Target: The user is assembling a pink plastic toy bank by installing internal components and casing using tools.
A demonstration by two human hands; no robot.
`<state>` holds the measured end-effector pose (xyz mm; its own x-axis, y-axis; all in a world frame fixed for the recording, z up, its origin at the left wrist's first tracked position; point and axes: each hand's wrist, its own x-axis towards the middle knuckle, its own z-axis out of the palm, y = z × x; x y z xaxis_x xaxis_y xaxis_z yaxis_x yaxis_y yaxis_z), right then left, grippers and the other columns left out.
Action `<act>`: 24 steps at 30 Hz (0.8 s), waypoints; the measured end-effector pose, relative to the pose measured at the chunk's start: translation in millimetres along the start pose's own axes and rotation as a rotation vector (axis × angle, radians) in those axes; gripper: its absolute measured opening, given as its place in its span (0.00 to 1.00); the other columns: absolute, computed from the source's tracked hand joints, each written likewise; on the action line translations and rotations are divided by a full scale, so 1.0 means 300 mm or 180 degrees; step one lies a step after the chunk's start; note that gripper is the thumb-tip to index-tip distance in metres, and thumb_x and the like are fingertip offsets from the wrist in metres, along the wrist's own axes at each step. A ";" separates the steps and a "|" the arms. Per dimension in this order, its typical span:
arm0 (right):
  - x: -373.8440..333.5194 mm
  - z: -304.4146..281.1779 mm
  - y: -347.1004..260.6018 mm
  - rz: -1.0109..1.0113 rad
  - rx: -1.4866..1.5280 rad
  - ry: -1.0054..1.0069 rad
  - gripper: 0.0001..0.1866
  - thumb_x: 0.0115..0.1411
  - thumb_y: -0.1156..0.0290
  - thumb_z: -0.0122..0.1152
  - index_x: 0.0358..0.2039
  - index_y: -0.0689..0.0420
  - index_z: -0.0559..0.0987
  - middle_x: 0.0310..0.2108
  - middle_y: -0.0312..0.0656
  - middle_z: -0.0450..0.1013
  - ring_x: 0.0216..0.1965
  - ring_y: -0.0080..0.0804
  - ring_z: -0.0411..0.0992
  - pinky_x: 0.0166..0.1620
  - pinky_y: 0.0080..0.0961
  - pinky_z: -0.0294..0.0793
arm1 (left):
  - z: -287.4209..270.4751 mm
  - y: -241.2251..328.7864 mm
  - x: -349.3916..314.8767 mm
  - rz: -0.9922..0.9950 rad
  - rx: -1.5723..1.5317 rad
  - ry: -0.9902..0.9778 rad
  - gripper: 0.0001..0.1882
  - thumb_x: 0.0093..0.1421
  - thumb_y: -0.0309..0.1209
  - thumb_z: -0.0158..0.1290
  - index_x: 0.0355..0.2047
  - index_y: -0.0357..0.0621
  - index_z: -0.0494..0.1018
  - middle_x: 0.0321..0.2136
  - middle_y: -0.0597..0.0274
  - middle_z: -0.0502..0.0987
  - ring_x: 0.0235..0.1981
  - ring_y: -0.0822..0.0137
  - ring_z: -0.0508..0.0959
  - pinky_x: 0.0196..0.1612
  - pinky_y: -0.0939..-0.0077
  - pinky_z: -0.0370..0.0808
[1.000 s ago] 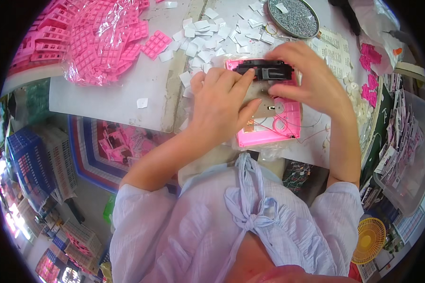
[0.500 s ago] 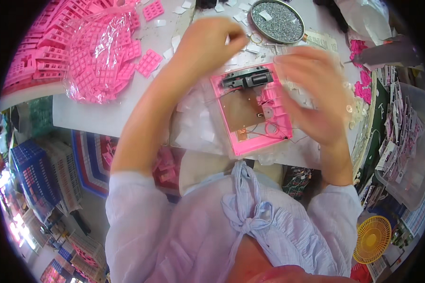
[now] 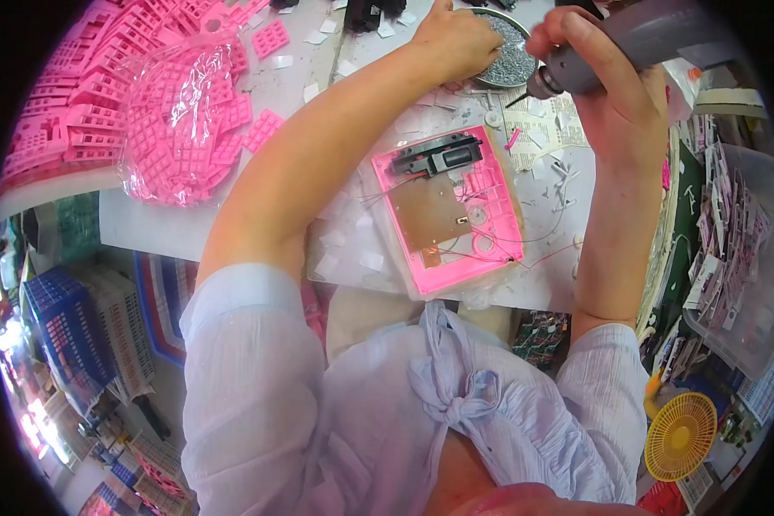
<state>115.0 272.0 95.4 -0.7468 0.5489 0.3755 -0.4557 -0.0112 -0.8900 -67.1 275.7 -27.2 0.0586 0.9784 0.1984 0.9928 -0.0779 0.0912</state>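
My right hand (image 3: pixel 615 95) is wrapped around a grey electric screwdriver (image 3: pixel 636 43), its thin bit pointing down and left beside the dish. At the dish's left rim, my left hand (image 3: pixel 460 43) has its fingers curled over the small grey metal pieces, which look like screws; the fingertips are partly hidden. The round dish (image 3: pixel 537 64) is filled with these pieces. Nearer to me lies an open pink plastic casing (image 3: pixel 503 215), untouched by either hand. Inside it sit a black rectangular part (image 3: pixel 439 155), a brown circuit board (image 3: pixel 426 211) and thin wires.
On the left are piled pink plastic parts (image 3: pixel 86 95) and a clear bag (image 3: pixel 185 120) of pink grid pieces. White scraps (image 3: pixel 370 261) and printed paper (image 3: pixel 568 120) lie around the casing. A clear bin (image 3: pixel 744 258) of strips stands right, above a yellow basket (image 3: pixel 681 437).
My right hand has moved up and right and taken hold of the screwdriver. My left hand has shifted right to the dish. The casing has shifted slightly left and nearer to me.
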 end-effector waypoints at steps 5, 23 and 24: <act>-0.023 0.000 0.060 -0.0548 -0.1063 0.0685 0.16 0.65 0.75 0.52 0.52 0.67 0.72 0.25 0.38 0.69 0.23 0.27 0.66 0.35 0.33 0.70 | -0.115 0.017 -0.110 -0.0669 -0.1543 -0.0113 0.12 0.59 0.43 0.58 0.31 0.50 0.83 0.30 0.61 0.83 0.33 0.58 0.82 0.46 0.59 0.71; -0.152 0.146 0.005 -0.0525 0.0472 -0.0732 0.17 0.69 0.65 0.52 0.56 0.54 0.67 0.20 0.30 0.62 0.20 0.22 0.61 0.28 0.27 0.62 | -0.191 0.256 -0.585 -0.0089 -0.1774 0.1534 0.06 0.50 0.29 0.64 0.29 0.52 0.80 0.27 0.75 0.79 0.29 0.70 0.74 0.43 0.64 0.58; -0.186 0.137 0.040 -0.0579 0.0649 -0.0502 0.17 0.69 0.65 0.52 0.56 0.54 0.67 0.20 0.30 0.62 0.20 0.22 0.61 0.28 0.27 0.62 | -0.186 0.255 -0.585 -0.0097 -0.1752 0.1590 0.06 0.49 0.31 0.64 0.28 0.54 0.79 0.27 0.76 0.79 0.29 0.70 0.74 0.44 0.62 0.58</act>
<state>131.3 206.7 74.3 -0.7027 0.4211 0.5734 -0.6646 -0.1009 -0.7403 -7.3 87.4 -0.7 -0.1531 0.7883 0.5960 0.7894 -0.2652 0.5536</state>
